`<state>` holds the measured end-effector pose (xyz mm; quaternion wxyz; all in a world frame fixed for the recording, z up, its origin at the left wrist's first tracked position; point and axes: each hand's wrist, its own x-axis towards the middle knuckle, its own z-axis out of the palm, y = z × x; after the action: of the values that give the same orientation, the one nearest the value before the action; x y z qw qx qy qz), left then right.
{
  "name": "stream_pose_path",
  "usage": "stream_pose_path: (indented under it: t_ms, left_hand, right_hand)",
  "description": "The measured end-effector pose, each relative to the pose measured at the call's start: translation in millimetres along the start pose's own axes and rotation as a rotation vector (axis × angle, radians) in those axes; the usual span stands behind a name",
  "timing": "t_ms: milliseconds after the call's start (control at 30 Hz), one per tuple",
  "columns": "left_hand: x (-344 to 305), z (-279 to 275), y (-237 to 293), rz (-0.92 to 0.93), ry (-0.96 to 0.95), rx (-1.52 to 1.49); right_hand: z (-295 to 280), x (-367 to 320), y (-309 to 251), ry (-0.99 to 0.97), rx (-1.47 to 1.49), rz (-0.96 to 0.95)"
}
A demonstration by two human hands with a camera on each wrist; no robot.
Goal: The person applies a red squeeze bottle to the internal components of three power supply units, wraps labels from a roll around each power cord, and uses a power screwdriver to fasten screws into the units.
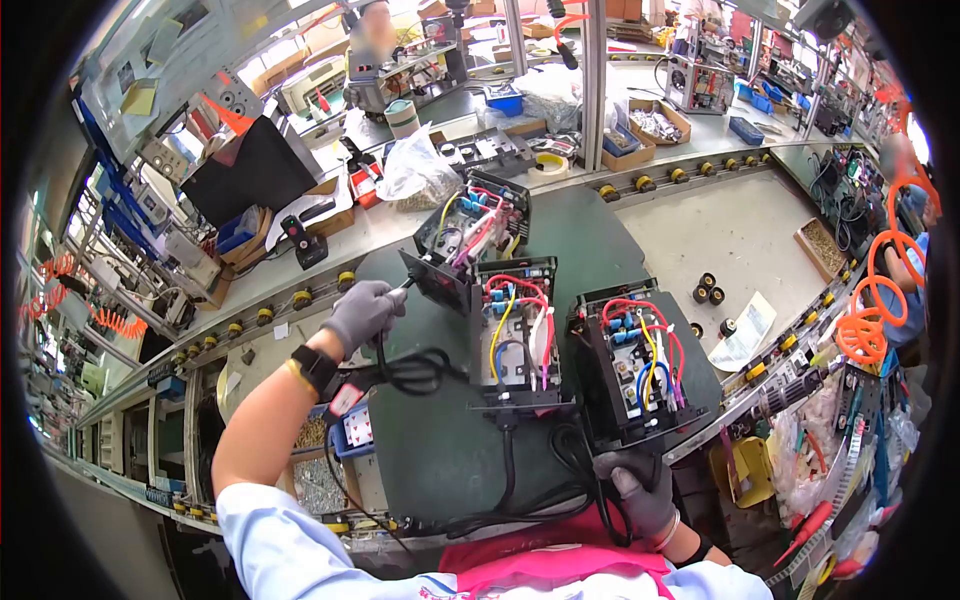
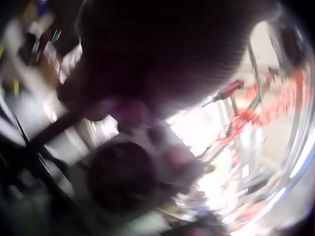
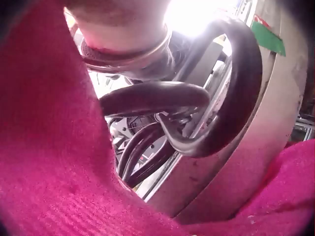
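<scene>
Three open black electronics boxes with coloured wires lie on a green mat (image 1: 440, 450): a far one (image 1: 470, 225), a middle one (image 1: 515, 335) and a right one (image 1: 640, 365). My left hand (image 1: 365, 312), in a grey glove, has its fingers curled round a black cable whose loops (image 1: 410, 372) hang below it, beside the far box's lid. My gloved right hand (image 1: 640, 492) grips the black cord (image 1: 590, 470) at the near end of the right box. The right wrist view shows looped black cords (image 3: 162, 98) against pink fabric (image 3: 49, 172). The left wrist view is blurred and mostly filled by the dark glove (image 2: 162, 49).
Roller rails (image 1: 640, 183) border the mat. Small black knobs (image 1: 708, 290) and a paper sheet (image 1: 745, 330) lie on the right surface, near a tray of screws (image 1: 820, 248). Orange coiled hoses (image 1: 880, 300) hang at the right. A blue parts bin (image 1: 350, 430) sits at my left. Another person (image 1: 372, 40) works behind.
</scene>
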<state>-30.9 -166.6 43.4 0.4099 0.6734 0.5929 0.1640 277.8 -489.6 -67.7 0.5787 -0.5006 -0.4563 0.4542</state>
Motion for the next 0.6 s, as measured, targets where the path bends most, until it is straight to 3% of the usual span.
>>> stream_pose_path:
  t_ms: [200,300,433,533,600]
  left_hand:
    - [-89,6,-13,-0.048,-0.075,-0.123]
    - [-160,27,-15,-0.183,-0.151,-0.179]
    - [-192,54,-36,-0.107,-0.259,-0.351]
    - [-195,68,-53,-0.166,-0.234,-0.769]
    - [-190,72,-71,-0.131,-0.05,-0.682]
  right_hand:
    - [-11,1,-7,-0.105,-0.014,0.092]
    - [-9,5,-10,-0.117,0.004,0.077]
    - [-15,4,0,-0.149,-0.027,-0.037]
    - [-43,-18,60,0.208,-0.058,-0.136]
    - [-43,-13,53,0.435,-0.208,-0.223]
